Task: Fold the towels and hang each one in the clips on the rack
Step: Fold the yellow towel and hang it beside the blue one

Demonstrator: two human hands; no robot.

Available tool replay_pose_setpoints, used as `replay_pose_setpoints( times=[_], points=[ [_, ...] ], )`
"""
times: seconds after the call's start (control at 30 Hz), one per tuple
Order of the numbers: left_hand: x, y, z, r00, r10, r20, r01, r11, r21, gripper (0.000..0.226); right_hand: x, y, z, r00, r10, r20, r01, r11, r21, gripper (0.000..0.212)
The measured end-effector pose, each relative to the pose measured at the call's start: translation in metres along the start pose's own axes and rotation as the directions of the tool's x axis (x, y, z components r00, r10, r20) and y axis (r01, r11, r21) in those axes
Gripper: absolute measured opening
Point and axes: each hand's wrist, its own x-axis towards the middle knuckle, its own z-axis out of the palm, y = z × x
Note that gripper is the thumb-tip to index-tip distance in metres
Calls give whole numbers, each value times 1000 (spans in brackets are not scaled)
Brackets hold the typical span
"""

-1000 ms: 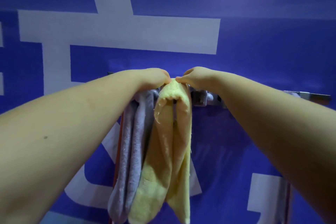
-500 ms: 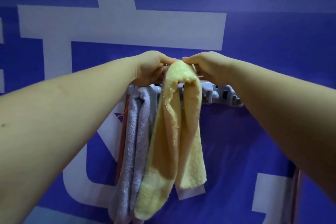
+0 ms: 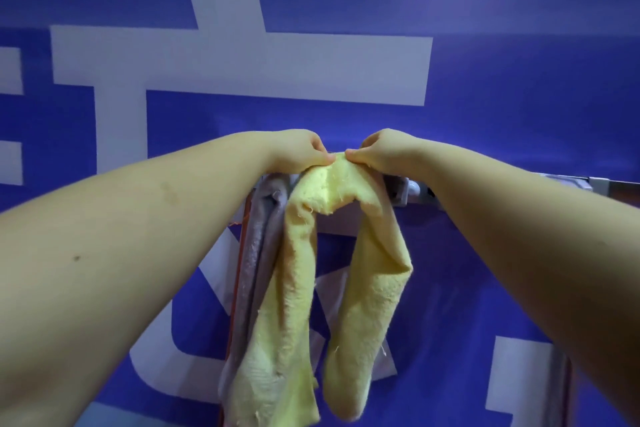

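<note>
pinching yellow towel [image 3: 304,305] top, left hand [image 3: 298,150], right hand [image 3: 380,148], rack [image 3: 408,190] behind

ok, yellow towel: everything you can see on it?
The yellow towel is pale terry cloth, fuzzy, with frayed threads along its edges. It is draped over at the top, two lobes hanging down with a gap between them. The left hand and right hand pinch its bunched top at the rack; whether a clip holds it is hidden. Its left lobe lies against the grey towel hanging beside it.
</note>
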Motion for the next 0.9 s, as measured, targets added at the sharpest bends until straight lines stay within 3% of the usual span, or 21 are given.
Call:
replay_pose_setpoints(
  times=[0.17,0.27,0.37,0.43,0.63,0.7,0.8,0.9],
  points=[
    [10,-9,15,999,54,1,-54,998,-15,12,4,10,12,1000,26,8,-24,991,-134,45],
    [12,-13,17,997,72,-18,-72,996,-51,10,1,13,17,997,46,63,-42,997,-66,47],
    [12,-14,20,988,69,-140,-81,993,-83,12,-2,12,19,996,59,60,-58,998,-15,42],
    [11,-14,22,977,79,-200,-94,993,-67,10,-3,11,18,998,52,22,-52,999,-13,41],
    [-1,-12,14,988,64,-141,-76,994,-83,20,-12,11,19,984,-28,-173,12,996,-93,23],
    [-10,-13,12,973,80,-217,-100,992,-83,21,-23,11,18,970,-81,-230,66,995,-72,21],
    [-33,-13,22,893,195,-406,-187,981,61,36,-46,11,17,939,-176,-297,169,984,-48,25],
    [-53,-16,39,857,309,-412,-248,949,195,37,-67,7,22,930,-232,-286,243,970,3,26]
  ],
)
